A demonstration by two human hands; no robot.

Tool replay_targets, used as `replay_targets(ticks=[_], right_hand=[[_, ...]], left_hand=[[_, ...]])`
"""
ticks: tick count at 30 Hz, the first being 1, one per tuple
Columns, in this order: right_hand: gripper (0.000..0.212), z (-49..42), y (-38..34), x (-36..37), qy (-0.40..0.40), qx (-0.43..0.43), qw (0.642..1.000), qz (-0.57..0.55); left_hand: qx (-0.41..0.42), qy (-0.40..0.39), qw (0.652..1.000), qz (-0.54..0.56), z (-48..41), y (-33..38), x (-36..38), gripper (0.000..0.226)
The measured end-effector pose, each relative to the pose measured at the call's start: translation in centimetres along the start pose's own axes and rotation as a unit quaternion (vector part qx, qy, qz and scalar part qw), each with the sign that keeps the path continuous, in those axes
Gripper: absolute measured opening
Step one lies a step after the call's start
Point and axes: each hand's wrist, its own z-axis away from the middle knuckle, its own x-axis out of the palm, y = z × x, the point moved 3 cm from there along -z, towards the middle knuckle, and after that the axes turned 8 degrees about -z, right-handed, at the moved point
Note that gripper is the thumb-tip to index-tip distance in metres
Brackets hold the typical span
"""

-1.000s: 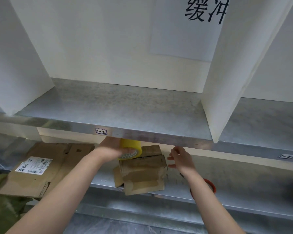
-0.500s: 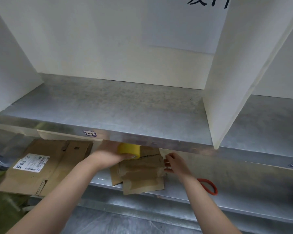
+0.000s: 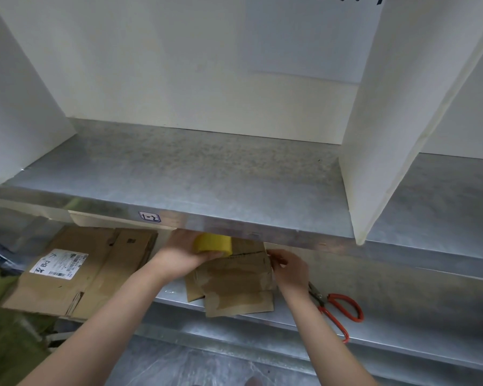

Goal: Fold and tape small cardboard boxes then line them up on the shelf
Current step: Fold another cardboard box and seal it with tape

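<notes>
A small brown cardboard box [image 3: 234, 277] lies on the lower metal shelf [image 3: 396, 310], its flaps spread toward me. My left hand [image 3: 181, 254] grips a yellow roll of tape [image 3: 214, 243] over the box's far top edge. My right hand [image 3: 289, 267] sits at the box's right side, fingers curled and pinching at its edge; what it pinches is too small to tell. The upper shelf's front lip hides the far part of the box and the left fingers.
Red-handled scissors [image 3: 335, 310] lie on the lower shelf right of my right forearm. Flattened cardboard [image 3: 76, 271] with a white label is stacked at the left. The upper metal shelf [image 3: 193, 174] is bounded by white dividers [image 3: 379, 135] on both sides.
The view has shifted up and closer. My left hand with the tape stays over the box. My right hand has drawn in against the box's right edge, and the scissors have come into full view.
</notes>
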Motion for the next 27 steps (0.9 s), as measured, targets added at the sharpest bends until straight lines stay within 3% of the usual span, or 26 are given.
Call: replay_targets(ticks=[3,6,10,12,18,27], right_hand=[[0.040,0.7,0.5,0.1,-0.046,-0.002,0.999,-0.021],[0.037,1.0,0.5,0.1,-0.094,0.024,0.991,-0.089],[0.080,0.1,-0.5,0.1,-0.183,-0.029,0.982,0.049],[0.078,-0.5,-0.9,0.3,-0.209,-0.059,0.972,0.093],[0.080,-1.8,0.3,0.0,-0.269,-0.041,0.958,0.088],[0.071,-1.6,0.6,0.6,-0.268,-0.008,0.963,0.005]], left_hand=[[0.015,0.003,1.000,0.004,0.0,0.0,0.1,0.052],[0.024,0.004,1.000,0.011,0.0,-0.2,0.1,0.035],[0.037,0.006,0.999,0.021,0.0,-0.3,0.1,0.027],[0.031,0.001,0.999,0.013,0.0,-0.5,0.4,0.030],[0.019,0.009,0.999,-0.027,0.4,-1.1,1.6,0.055],[0.016,-0.042,0.999,0.007,0.7,-2.8,1.5,0.052]])
